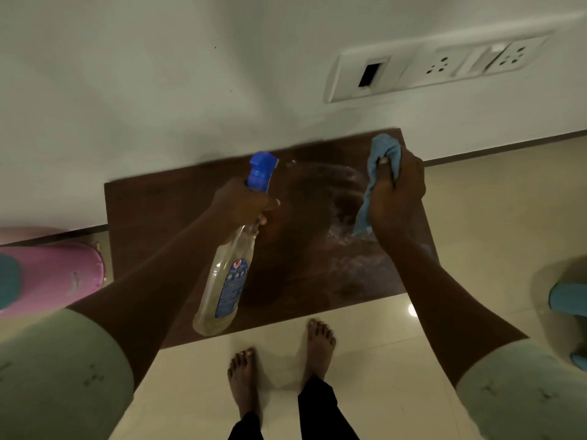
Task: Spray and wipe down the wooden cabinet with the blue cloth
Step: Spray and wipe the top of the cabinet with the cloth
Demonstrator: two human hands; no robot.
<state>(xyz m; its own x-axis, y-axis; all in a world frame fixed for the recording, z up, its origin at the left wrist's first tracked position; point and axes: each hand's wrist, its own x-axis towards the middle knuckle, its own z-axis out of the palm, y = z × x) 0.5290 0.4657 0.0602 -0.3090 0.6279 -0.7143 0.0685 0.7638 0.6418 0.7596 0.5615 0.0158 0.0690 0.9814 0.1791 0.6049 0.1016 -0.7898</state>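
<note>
The dark wooden cabinet top (158, 211) stands against the white wall. My left hand (244, 204) grips a clear spray bottle (227, 274) with a blue trigger head, held over the middle of the top, nozzle pointing right. A spray mist and wet droplets show on the wood in front of the nozzle. My right hand (397, 192) holds the bunched blue cloth (379, 166) above the right part of the top, near the wet patch.
A white socket panel (435, 66) is on the wall above. A pink plastic tub (54, 274) stands on the floor at the left, a blue object (568, 300) at the right edge. My bare feet (279, 366) stand on the cream tiles before the cabinet.
</note>
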